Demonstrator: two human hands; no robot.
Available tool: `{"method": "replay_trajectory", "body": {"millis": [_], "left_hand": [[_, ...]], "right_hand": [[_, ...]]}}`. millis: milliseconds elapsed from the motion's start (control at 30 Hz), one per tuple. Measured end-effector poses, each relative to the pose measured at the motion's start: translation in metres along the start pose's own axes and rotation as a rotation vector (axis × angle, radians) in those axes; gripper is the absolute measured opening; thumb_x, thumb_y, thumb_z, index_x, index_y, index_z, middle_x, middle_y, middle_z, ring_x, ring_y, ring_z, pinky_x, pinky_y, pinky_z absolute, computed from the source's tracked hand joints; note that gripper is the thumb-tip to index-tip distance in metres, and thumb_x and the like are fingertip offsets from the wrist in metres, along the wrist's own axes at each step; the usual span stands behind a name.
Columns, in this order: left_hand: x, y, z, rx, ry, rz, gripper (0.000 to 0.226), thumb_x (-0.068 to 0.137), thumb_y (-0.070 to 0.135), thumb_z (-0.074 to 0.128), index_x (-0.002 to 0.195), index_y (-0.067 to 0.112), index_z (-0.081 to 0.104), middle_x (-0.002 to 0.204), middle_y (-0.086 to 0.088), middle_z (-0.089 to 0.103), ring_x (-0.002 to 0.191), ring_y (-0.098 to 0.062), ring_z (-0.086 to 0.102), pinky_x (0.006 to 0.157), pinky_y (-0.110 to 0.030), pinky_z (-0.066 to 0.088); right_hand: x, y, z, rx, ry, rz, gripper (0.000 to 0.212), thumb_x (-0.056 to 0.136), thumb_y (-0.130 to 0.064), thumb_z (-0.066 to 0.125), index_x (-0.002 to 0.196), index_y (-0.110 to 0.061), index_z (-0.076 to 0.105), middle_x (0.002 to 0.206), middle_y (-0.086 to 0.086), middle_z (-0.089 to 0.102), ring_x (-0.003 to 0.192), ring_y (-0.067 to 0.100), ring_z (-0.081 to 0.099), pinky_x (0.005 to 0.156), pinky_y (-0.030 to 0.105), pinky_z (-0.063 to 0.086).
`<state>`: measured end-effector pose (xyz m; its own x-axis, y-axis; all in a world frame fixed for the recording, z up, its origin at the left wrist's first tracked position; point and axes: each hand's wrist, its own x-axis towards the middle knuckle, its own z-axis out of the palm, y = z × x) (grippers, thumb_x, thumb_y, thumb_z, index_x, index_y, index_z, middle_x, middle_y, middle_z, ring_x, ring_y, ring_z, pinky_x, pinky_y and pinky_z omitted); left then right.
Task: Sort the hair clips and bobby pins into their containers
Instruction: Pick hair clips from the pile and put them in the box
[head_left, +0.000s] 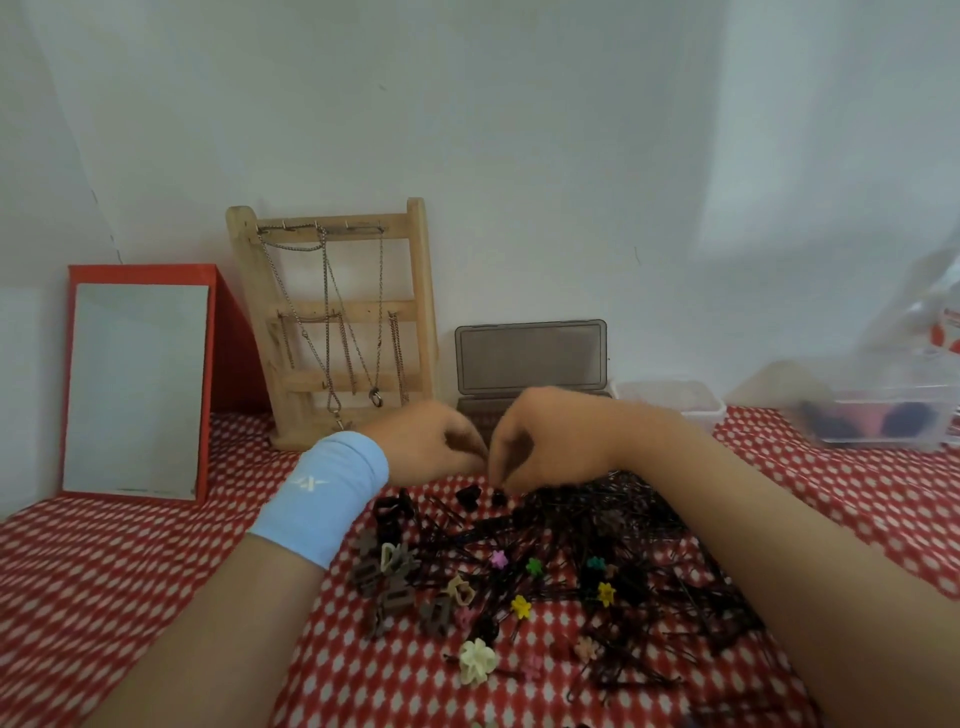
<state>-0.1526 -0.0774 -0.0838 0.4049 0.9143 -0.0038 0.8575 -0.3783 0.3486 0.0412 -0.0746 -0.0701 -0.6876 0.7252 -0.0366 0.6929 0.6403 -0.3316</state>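
A heap of black bobby pins (597, 530) lies on the red-and-white cloth, mixed with small claw clips: brown ones (389, 592) at the left, yellow (521, 606), green (533, 566), purple (498, 559) and a cream flower clip (478, 661). My left hand (431, 447), with a blue wristband, and my right hand (545, 441) meet at the far edge of the heap, fingers curled and pinched together. What they pinch is hidden. Behind them stands a grey box (530, 358) with its lid up.
A wooden jewellery rack (337, 322) with chains leans on the wall, beside a red-framed mirror (135, 384). To the right sit a clear lidded tub (675, 395) and a clear container (883, 421) with dark clips, under a plastic bag.
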Motion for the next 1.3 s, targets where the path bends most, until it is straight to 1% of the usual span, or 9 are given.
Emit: {"method": "replay_trajectory", "body": {"millis": [100, 200, 367, 500, 633, 800, 933, 1133, 1300], "left_hand": [[0.0, 0.0, 0.011, 0.142, -0.164, -0.005, 0.024, 0.09, 0.036, 0.067, 0.114, 0.033, 0.071, 0.088, 0.021, 0.058, 0.076, 0.004, 0.052, 0.061, -0.01, 0.035], [0.004, -0.004, 0.015, 0.12, -0.13, -0.011, 0.019, 0.087, 0.032, 0.072, 0.105, 0.028, 0.072, 0.084, 0.019, 0.059, 0.079, -0.004, 0.057, 0.06, -0.011, 0.036], [0.001, -0.018, 0.002, -0.039, -0.035, 0.015, 0.019, 0.091, 0.026, 0.068, 0.109, 0.029, 0.071, 0.096, 0.021, 0.065, 0.087, 0.003, 0.061, 0.071, -0.007, 0.04], [-0.011, -0.029, -0.022, -0.283, 0.061, -0.06, 0.017, 0.091, 0.014, 0.069, 0.107, 0.016, 0.073, 0.088, 0.012, 0.073, 0.081, -0.008, 0.072, 0.07, -0.015, 0.055], [-0.022, -0.046, -0.031, -0.152, 0.029, -0.13, 0.014, 0.09, 0.015, 0.069, 0.103, 0.02, 0.072, 0.098, 0.007, 0.073, 0.089, -0.009, 0.069, 0.085, -0.026, 0.056], [-0.029, -0.056, -0.04, -0.166, 0.073, -0.217, 0.014, 0.093, 0.018, 0.063, 0.107, 0.021, 0.065, 0.083, 0.008, 0.072, 0.073, -0.008, 0.071, 0.065, -0.021, 0.055], [-0.029, -0.056, -0.042, -0.19, 0.129, -0.17, 0.016, 0.094, 0.018, 0.063, 0.108, 0.018, 0.07, 0.092, 0.006, 0.074, 0.085, -0.012, 0.072, 0.076, -0.024, 0.057], [-0.024, -0.06, -0.04, -0.18, 0.287, -0.142, 0.018, 0.091, 0.016, 0.067, 0.098, 0.032, 0.07, 0.103, 0.013, 0.068, 0.089, -0.002, 0.063, 0.078, -0.02, 0.05], [-0.015, -0.047, -0.029, -0.239, 0.355, -0.094, 0.025, 0.091, 0.012, 0.066, 0.113, 0.024, 0.069, 0.104, 0.015, 0.065, 0.101, -0.006, 0.062, 0.092, -0.025, 0.05]], "right_hand": [[0.004, -0.007, 0.013, 0.012, -0.139, -0.037, 0.01, 0.084, -0.028, 0.079, 0.094, -0.032, 0.079, 0.097, -0.016, 0.073, 0.089, 0.008, 0.068, 0.088, 0.027, 0.053], [0.005, -0.01, 0.02, 0.002, -0.109, -0.059, 0.011, 0.086, -0.027, 0.077, 0.096, -0.031, 0.078, 0.098, -0.022, 0.068, 0.088, -0.004, 0.06, 0.078, 0.014, 0.042], [0.002, -0.01, 0.027, 0.062, -0.163, -0.025, 0.015, 0.082, -0.041, 0.08, 0.095, -0.033, 0.08, 0.096, -0.023, 0.072, 0.09, -0.004, 0.062, 0.085, 0.021, 0.048], [0.011, -0.009, 0.029, 0.055, 0.096, -0.039, 0.011, 0.09, -0.037, 0.073, 0.097, -0.029, 0.075, 0.095, -0.019, 0.069, 0.086, -0.002, 0.061, 0.08, 0.018, 0.048], [0.027, -0.014, 0.034, 0.119, 0.29, -0.006, 0.014, 0.092, -0.025, 0.07, 0.105, -0.023, 0.075, 0.102, -0.013, 0.069, 0.091, 0.0, 0.063, 0.084, 0.019, 0.05], [0.06, -0.045, 0.046, -0.002, 0.1, -0.027, 0.044, 0.093, -0.04, 0.067, 0.132, -0.02, 0.066, 0.126, -0.004, 0.068, 0.11, 0.012, 0.063, 0.095, 0.029, 0.052], [0.074, -0.05, 0.054, -0.057, 0.059, -0.038, 0.034, 0.094, -0.036, 0.068, 0.124, -0.02, 0.071, 0.118, -0.003, 0.071, 0.101, 0.015, 0.064, 0.091, 0.037, 0.056], [0.059, -0.031, 0.035, 0.37, 0.153, 0.056, 0.018, 0.098, -0.022, 0.062, 0.113, -0.015, 0.069, 0.104, 0.001, 0.073, 0.086, 0.015, 0.071, 0.068, 0.017, 0.05], [0.043, -0.009, 0.024, 0.76, 0.125, 0.185, 0.025, 0.102, -0.008, 0.051, 0.12, -0.008, 0.068, 0.1, 0.011, 0.072, 0.083, 0.018, 0.064, 0.07, 0.03, 0.052]]}}
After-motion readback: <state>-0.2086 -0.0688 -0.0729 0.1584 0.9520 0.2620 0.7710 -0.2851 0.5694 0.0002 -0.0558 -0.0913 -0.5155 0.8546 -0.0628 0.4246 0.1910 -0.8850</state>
